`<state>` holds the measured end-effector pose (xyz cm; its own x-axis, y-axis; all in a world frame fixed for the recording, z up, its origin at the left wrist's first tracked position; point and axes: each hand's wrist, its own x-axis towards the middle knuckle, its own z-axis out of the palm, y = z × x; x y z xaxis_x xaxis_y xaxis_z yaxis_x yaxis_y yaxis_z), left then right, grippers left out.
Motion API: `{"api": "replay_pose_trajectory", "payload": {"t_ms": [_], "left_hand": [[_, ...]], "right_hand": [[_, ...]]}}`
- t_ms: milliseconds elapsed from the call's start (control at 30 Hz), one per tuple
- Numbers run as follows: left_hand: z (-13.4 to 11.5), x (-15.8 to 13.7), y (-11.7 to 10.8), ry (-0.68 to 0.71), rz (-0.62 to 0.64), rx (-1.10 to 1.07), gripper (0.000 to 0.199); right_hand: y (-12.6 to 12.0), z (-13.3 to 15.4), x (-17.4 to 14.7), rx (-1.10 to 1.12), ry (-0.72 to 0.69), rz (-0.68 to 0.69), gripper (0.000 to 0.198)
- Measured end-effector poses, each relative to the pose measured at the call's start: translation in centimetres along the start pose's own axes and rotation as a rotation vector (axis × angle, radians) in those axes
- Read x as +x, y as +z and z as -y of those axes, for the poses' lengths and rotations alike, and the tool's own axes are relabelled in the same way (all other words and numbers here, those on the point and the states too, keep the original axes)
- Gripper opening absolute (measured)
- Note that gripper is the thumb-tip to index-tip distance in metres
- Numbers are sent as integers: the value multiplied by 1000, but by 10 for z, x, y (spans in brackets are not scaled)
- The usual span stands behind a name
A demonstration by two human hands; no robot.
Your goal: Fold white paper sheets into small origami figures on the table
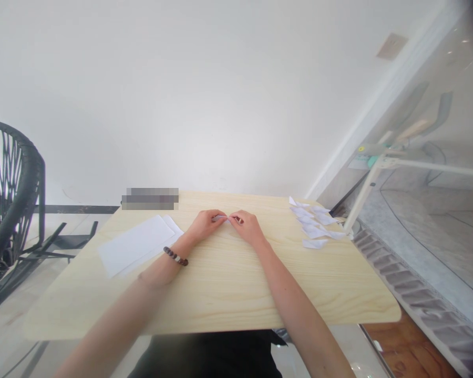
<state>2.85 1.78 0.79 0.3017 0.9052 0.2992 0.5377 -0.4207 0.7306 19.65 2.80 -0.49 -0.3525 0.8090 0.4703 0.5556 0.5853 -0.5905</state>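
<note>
My left hand (205, 226) and my right hand (246, 226) meet over the middle of the wooden table. Between their fingertips is a small piece of folded white paper (222, 216), pinched from both sides and mostly hidden by the fingers. To the left lie white paper sheets (137, 245), one overlapping another, beside my left forearm. Several small folded white paper pieces (315, 231) with pointed ends are grouped at the table's right side. A dark bead bracelet (176, 256) circles my left wrist.
The light wood table (228, 294) stands against a white wall (220, 94). A blurred-out object (152, 199) sits at its back left edge. A dark woven chair (13, 199) is on the left; a white metal frame (366, 194) rises beyond the right edge.
</note>
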Motion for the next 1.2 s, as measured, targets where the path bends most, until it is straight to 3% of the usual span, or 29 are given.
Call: {"api": "replay_pose_trajectory", "payload": {"t_ms": [900, 1200], "left_hand": [[2, 1, 0, 61, -23, 86, 29], [3, 1, 3, -23, -52, 16, 32]], "right_hand": [[2, 0, 0, -76, -61, 10, 19], [2, 0, -1, -36, -49, -40, 21]]}}
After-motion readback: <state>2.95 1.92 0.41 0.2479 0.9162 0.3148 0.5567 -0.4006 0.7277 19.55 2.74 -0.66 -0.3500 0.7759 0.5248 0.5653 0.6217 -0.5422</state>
